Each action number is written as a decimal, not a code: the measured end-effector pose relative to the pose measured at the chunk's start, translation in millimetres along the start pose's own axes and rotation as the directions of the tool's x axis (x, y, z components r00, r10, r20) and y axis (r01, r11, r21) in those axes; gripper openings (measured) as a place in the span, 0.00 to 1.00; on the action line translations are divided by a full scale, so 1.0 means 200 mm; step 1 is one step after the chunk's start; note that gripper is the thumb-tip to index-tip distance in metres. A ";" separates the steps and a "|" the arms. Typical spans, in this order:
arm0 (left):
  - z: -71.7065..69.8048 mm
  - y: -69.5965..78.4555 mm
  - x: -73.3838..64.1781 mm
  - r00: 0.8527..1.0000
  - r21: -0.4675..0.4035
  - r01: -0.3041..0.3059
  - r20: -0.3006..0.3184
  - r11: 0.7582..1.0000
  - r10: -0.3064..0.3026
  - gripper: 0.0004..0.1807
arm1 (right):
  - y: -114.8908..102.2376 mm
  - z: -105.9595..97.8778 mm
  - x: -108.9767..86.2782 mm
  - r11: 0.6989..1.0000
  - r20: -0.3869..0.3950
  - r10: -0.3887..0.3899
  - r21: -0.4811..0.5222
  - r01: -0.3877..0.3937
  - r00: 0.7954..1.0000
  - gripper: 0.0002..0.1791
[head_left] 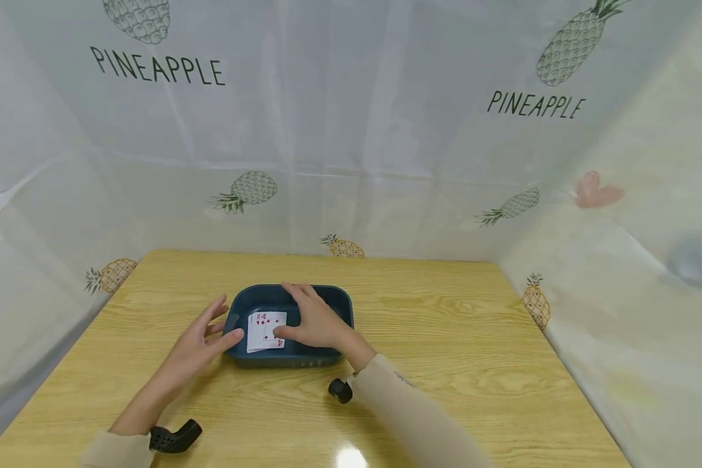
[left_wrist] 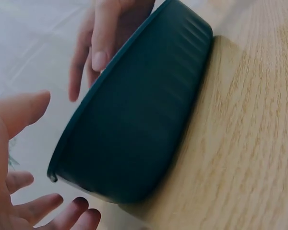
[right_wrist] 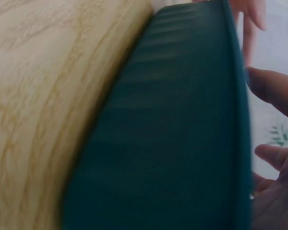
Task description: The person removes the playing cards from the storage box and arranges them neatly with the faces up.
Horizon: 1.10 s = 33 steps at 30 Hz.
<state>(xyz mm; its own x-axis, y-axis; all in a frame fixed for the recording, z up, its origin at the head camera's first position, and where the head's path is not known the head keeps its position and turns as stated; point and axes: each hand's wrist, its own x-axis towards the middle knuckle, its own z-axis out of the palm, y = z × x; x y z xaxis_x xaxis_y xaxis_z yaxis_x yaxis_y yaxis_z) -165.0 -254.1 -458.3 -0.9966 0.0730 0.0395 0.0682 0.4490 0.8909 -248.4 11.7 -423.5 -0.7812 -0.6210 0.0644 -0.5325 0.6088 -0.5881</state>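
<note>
A dark teal plastic bin [head_left: 340, 300] stands on the wooden table. Inside it, toward the left, lies a small stack of playing cards [head_left: 257, 337], with a red four of diamonds face up on top. My right hand [head_left: 318, 323] reaches over the bin with fingers spread; its thumb is above the cards, and whether it touches them I cannot tell. At the bin's left end my left hand [head_left: 199, 339] is held with fingers apart and nothing in them. In the left wrist view, a gap shows between the left thumb [left_wrist: 26, 111] and the bin wall [left_wrist: 129, 115].
The wooden table [head_left: 444, 338] extends on both sides of the bin. Behind it hangs a pale curtain [head_left: 351, 130] printed with pineapples. Black wrist cameras are strapped on the left wrist [head_left: 175, 437] and right wrist [head_left: 340, 390].
</note>
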 end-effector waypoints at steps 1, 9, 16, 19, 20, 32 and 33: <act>0.00 -0.01 0.00 1.000 -0.013 0.003 0.006 1.000 -0.003 0.51 | 0.00 0.02 0.01 1.000 0.008 0.007 0.007 -0.007 1.000 0.51; 0.02 -0.04 0.00 0.999 -0.048 -0.009 0.043 0.999 0.011 0.53 | 0.02 0.11 0.07 0.998 0.052 0.056 0.012 -0.057 0.997 0.52; 0.02 -0.06 0.01 0.998 -0.083 -0.004 0.064 0.997 0.009 0.55 | 0.03 0.15 0.09 0.996 0.077 0.082 -0.047 -0.079 0.994 0.54; 0.01 -0.08 0.01 0.997 -0.127 0.012 0.083 0.992 -0.002 0.55 | 0.03 0.15 0.10 0.994 0.083 0.095 -0.063 -0.089 0.992 0.55; 0.01 -0.08 0.01 0.996 -0.140 0.019 0.089 0.990 -0.007 0.55 | 0.03 0.15 0.10 0.993 0.086 0.099 -0.074 -0.093 0.991 0.55; 0.01 -0.09 0.00 0.991 -0.190 0.064 0.131 0.980 -0.040 0.54 | 0.03 0.18 0.11 0.974 0.120 0.123 -0.203 -0.096 0.985 0.55; 0.01 -0.09 0.00 0.991 -0.190 0.063 0.131 0.980 -0.039 0.54 | 0.04 0.18 0.11 0.973 0.121 0.123 -0.211 -0.096 0.985 0.55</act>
<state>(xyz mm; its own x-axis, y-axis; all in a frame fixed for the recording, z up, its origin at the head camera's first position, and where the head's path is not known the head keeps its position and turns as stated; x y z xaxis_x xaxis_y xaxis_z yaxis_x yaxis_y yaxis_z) -166.7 -261.1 -475.3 -0.9837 0.1716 -0.0545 -0.0053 0.2749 0.9615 -258.3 -15.5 -455.3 -0.7956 -0.5964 -0.1068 -0.5117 0.7558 -0.4085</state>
